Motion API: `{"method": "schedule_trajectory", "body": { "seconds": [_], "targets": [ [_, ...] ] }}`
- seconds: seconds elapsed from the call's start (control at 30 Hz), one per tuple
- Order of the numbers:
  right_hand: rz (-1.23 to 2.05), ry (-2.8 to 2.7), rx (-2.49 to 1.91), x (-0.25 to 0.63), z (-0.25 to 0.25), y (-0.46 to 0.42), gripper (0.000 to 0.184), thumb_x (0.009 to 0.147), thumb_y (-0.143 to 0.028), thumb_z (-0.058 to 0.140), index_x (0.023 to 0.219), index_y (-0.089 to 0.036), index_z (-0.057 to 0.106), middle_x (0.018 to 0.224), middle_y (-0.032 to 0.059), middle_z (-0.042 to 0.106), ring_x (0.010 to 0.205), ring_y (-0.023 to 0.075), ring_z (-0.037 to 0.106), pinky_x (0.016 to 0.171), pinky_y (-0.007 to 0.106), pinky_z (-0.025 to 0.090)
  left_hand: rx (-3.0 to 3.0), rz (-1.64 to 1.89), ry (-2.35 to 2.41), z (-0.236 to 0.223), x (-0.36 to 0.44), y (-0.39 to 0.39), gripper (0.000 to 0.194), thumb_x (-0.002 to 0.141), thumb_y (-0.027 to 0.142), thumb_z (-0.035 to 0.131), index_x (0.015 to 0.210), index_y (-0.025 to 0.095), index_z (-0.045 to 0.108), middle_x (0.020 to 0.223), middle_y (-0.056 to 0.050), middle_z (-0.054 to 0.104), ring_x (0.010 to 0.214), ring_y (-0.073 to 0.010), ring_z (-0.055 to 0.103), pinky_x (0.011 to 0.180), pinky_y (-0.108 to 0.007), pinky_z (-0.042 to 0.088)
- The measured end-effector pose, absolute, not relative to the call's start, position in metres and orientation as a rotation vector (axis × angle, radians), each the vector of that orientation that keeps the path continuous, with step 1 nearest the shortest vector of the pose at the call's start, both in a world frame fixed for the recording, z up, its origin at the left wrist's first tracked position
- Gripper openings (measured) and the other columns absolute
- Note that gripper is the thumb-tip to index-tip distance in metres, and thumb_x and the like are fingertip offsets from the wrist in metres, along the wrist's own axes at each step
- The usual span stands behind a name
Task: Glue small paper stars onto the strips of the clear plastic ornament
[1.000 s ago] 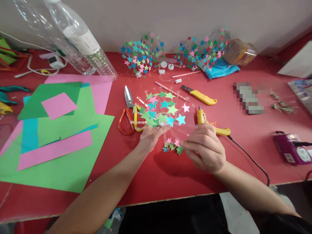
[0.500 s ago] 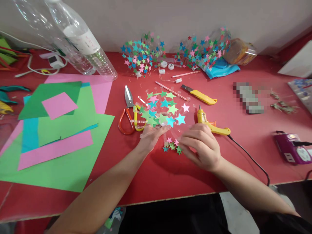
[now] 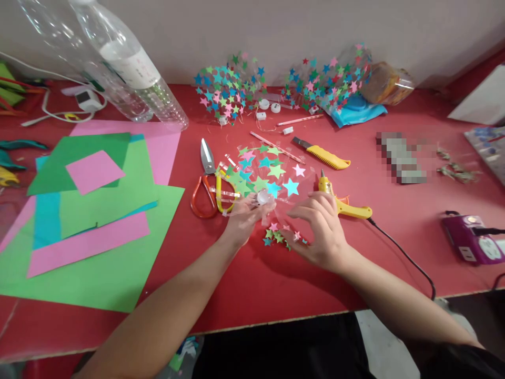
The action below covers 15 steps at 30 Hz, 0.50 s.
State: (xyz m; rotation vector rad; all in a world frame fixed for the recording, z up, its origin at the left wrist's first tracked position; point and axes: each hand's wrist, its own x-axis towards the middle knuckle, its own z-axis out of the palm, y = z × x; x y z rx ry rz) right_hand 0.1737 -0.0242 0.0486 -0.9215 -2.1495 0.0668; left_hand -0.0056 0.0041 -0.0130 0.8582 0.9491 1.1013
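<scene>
My left hand [image 3: 246,216] is closed round the neck of a clear plastic bottle top [image 3: 282,202], cut into strips that fan out. Green, blue and pink paper stars [image 3: 276,171] are stuck on the strips. A white cap [image 3: 263,197] shows at its middle, by my fingertips. To the right, my right hand [image 3: 321,231] hovers with thumb and fingers apart, close to the strips, with nothing visible in it. Beneath it a small pile of loose paper stars [image 3: 278,236] lies on the red table [image 3: 236,295], partly hidden by the hand.
Scissors [image 3: 208,163] lie left of the bottle top. A yellow utility knife [image 3: 327,155] and a corded glue gun [image 3: 347,205] lie right. Coloured sheets [image 3: 158,237] cover the left. Plastic bottles [image 3: 138,73] and star-covered clear pieces [image 3: 221,87] stand at the back. A purple socket box [image 3: 469,239] sits far right.
The bottle top has tilted in my left hand, so the white cap now shows. My right hand has shifted slightly left, its thumb and fingers spreading apart.
</scene>
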Motion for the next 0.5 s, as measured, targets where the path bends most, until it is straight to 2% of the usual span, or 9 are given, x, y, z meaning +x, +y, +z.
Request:
{"method": "schedule_trajectory", "body": {
  "seconds": [0.17, 0.33, 0.5],
  "targets": [
    [0.052, -2.057, -0.837, 0.174, 0.052, -0.024, 0.02, 0.081, -0.008, 0.061, 0.091, -0.023, 0.052, 0.072, -0.0041, 0.063, 0.063, 0.0124, 0.053, 0.085, 0.038, 0.048, 0.881, 1.092, 0.986, -0.008, -0.005, 0.004, 0.017, 0.071, 0.027, 0.078, 0.076, 0.016, 0.068, 0.07, 0.001, 0.061, 0.066, -0.0107, 0.052, 0.066, -0.024, 0.043],
    [-0.015, -2.13, -0.899, 0.175, 0.047, -0.022, 0.013, 0.083, -0.016, 0.064, 0.092, -0.023, 0.058, 0.078, -0.0011, 0.066, 0.072, 0.0149, 0.056, 0.092, 0.042, 0.045, 0.86, 1.074, 0.955, -0.002, -0.004, 0.003, 0.022, 0.067, 0.029, 0.081, 0.077, 0.017, 0.066, 0.071, 0.001, 0.061, 0.066, -0.0112, 0.053, 0.066, -0.024, 0.044],
    [-0.118, -2.162, -0.906, 0.175, 0.043, -0.023, 0.012, 0.083, -0.012, 0.061, 0.084, -0.024, 0.06, 0.077, -0.0027, 0.065, 0.072, 0.0143, 0.052, 0.095, 0.042, 0.043, 0.856, 1.046, 0.976, -0.001, -0.001, 0.002, 0.027, 0.061, 0.028, 0.085, 0.061, 0.017, 0.061, 0.064, 0.001, 0.058, 0.062, -0.0112, 0.05, 0.06, -0.025, 0.044]
  ]
}}
